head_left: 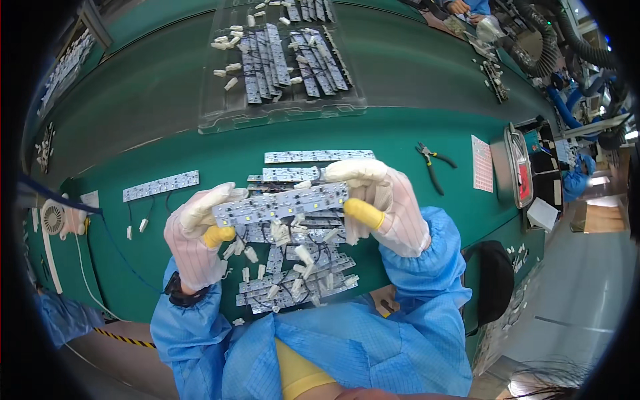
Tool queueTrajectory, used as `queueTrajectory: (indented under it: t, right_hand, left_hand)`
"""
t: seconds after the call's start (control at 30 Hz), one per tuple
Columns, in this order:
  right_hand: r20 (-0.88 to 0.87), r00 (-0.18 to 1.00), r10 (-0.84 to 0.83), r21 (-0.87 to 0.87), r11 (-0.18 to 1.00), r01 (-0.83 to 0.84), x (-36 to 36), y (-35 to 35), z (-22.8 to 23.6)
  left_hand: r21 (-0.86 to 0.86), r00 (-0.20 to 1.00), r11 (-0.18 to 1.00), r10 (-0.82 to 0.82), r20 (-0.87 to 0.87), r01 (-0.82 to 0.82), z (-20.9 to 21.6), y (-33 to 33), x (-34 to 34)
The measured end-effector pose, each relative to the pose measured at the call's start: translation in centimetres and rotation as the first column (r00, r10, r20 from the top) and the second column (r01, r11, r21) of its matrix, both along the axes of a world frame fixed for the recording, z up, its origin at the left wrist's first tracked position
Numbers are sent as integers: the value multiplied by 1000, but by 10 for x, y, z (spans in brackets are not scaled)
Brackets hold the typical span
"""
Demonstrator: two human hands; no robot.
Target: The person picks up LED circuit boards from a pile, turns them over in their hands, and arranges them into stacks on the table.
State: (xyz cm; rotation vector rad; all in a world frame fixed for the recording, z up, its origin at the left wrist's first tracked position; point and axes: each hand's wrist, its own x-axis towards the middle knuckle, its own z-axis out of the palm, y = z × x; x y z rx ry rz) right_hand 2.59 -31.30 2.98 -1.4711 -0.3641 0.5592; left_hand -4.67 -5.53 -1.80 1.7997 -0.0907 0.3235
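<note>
Between my two gloved hands I hold an LED circuit board strip [281, 205], its dotted face turned up toward me. My left hand [206, 215] pinches its left end, and my right hand [375, 201] grips its right end; both gloves have yellow thumb covers. Under the held strip lies a pile of similar strips [300, 283] with dark wires and white connectors. Just beyond my hands, another strip [319, 157] lies flat on the green mat [413, 267]. One more strip [161, 186] with wires rests left of my left hand.
Wire cutters [435, 167], a pink-dotted card [482, 164] and a metal tray [517, 167] are at right. Ahead sits a clear plastic tray [283, 121] of strips. A small white fan [59, 217] stands at left. A co-worker's hand [459, 7] shows at top right.
</note>
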Motion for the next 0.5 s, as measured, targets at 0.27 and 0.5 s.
queueTrajectory:
  t: [0.27,0.5]
  right_hand:
    - [-3,999,36,108,994,-35,2,-5,-14]
    - [-17,1000,-1,66,998,2,4,-7,-23]
  left_hand:
    - [61,998,998,-9,57,6,-5,6,-2]
    - [-9,999,999,-32,25,32,-4,4,-6]
